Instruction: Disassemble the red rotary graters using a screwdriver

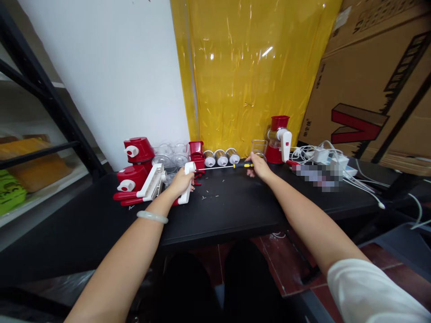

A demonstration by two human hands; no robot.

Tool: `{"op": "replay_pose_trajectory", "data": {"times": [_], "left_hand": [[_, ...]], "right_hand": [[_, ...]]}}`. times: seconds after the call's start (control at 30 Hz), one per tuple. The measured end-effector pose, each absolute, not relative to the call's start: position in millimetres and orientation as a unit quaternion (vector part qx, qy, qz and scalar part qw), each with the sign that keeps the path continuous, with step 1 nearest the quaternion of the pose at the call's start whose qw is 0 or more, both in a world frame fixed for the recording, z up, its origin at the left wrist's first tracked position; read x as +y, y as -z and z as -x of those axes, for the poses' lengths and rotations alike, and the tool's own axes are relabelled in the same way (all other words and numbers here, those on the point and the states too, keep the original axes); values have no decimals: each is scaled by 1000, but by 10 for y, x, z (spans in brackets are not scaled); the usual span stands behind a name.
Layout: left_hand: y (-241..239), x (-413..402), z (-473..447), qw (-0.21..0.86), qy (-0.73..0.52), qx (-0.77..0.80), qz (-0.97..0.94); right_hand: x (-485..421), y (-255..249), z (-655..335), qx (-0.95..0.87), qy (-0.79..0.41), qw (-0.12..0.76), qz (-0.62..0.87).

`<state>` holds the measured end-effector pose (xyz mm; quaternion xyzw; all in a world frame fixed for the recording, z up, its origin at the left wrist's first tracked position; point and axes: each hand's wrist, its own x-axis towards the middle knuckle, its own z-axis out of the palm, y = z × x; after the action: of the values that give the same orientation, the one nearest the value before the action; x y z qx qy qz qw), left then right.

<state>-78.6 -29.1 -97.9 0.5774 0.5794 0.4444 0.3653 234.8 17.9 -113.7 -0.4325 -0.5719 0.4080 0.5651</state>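
My left hand (pixel 180 183) is closed around a white handle part (pixel 187 185) of a red and white grater piece lying on the black table (pixel 235 211). My right hand (pixel 258 166) grips the black and yellow handle of a long screwdriver (pixel 222 167). The screwdriver's thin shaft runs left, with its tip at the white part near my left hand. A pale bangle sits on my left wrist (pixel 152 216).
Red and white grater bodies (pixel 134 172) and clear plastic cups (pixel 170 154) stand at the left back. Three metal drum blades (pixel 221 157), a clear cup (pixel 259 147) and an assembled red grater (pixel 279 139) stand behind. White chargers and cables (pixel 323 157) lie right. Cardboard boxes (pixel 373 89) lean behind.
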Motion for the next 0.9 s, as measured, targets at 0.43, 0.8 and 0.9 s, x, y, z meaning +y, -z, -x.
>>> {"op": "replay_pose_trajectory", "data": {"times": [0.43, 0.8, 0.9], "left_hand": [[1025, -262, 788, 366, -433, 573, -591], [1020, -271, 788, 368, -424, 575, -595], [1022, -269, 788, 371, -423, 574, -595]], "right_hand": [[153, 1084, -2369, -508, -521, 601, 332], [141, 1067, -2394, -503, -523, 626, 285], [138, 1052, -2399, -504, -528, 614, 300]]}}
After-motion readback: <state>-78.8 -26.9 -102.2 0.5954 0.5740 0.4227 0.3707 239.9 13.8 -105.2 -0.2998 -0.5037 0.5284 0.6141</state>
